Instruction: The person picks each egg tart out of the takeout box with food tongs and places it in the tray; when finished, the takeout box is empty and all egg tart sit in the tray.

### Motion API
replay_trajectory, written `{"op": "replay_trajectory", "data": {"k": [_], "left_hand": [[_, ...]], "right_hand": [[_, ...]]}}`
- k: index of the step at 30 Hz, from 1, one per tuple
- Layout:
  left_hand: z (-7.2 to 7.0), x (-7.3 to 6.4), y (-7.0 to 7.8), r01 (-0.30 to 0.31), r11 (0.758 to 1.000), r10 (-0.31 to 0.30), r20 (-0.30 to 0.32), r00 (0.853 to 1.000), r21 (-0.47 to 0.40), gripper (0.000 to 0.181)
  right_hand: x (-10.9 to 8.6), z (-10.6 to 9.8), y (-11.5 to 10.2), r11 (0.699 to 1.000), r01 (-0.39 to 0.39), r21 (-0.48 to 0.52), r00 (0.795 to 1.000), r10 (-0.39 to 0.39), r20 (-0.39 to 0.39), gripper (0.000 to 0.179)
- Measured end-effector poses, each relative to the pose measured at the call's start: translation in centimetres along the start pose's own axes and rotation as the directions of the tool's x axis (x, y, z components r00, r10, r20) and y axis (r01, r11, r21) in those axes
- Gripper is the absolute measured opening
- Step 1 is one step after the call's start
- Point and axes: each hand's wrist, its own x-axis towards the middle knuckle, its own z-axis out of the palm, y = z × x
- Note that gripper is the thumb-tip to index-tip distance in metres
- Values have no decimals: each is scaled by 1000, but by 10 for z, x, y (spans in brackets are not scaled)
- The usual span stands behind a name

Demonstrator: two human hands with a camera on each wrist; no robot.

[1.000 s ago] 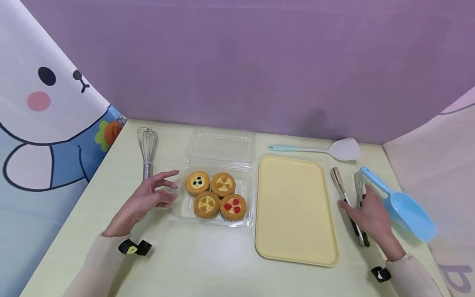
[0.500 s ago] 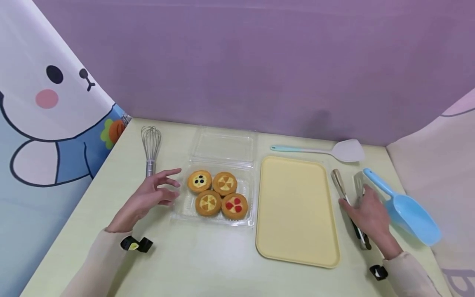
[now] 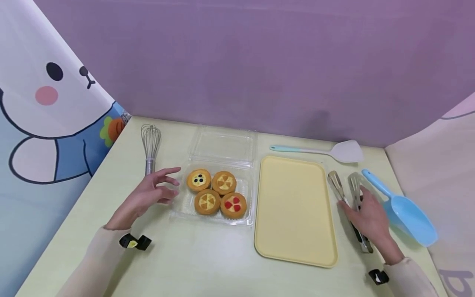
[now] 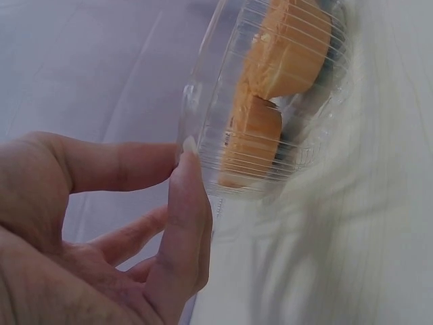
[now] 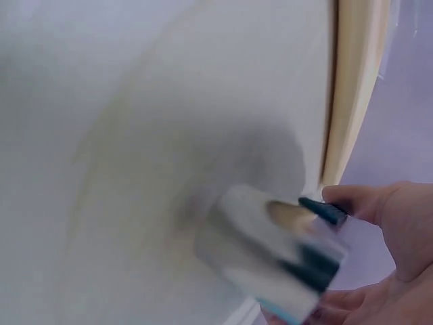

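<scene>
In the head view, my right hand holds a pair of metal tongs, thumb on one arm and fingers on the other, beside the tray's right edge. The tongs' slotted tips stand apart and point away from me. My left hand hovers at the left side of a clear plastic clamshell box, thumb and index finger apart. In the left wrist view its fingertips overlap the box's rim. Several small tarts with fruit-like toppings sit inside the box. Its lid lies folded back.
A pale yellow tray lies between the box and the tongs. Behind it is a spatula with a light blue handle. A blue scoop lies right of my right hand. A whisk lies behind my left hand.
The tongs have shifted slightly left and towards me in my right hand's grip, and more of the right tip shows. My left hand stays nearly in place beside the box.
</scene>
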Motion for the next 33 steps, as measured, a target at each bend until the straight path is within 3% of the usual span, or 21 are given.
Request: {"op": "replay_trajectory", "data": {"k": [6, 12, 24, 33], "left_hand": [[0, -3, -2, 2, 1000, -2, 5, 1000, -21, 78], [1, -4, -2, -5, 1000, 5, -4, 1000, -28, 78], [2, -4, -3, -15, 1000, 15, 4, 1000, -24, 79], [4, -3, -1, -38, 999, 38, 6, 999, -8, 78]], "right_hand": [[-2, -4, -21, 995, 92, 27, 994, -90, -63, 86], [0, -5, -48, 971, 232, 58, 964, -222, -143, 80], [-1, 1, -107, 914, 404, 29, 907, -397, -138, 75], [7, 3, -143, 832, 545, -105, 822, -555, -126, 75]]}}
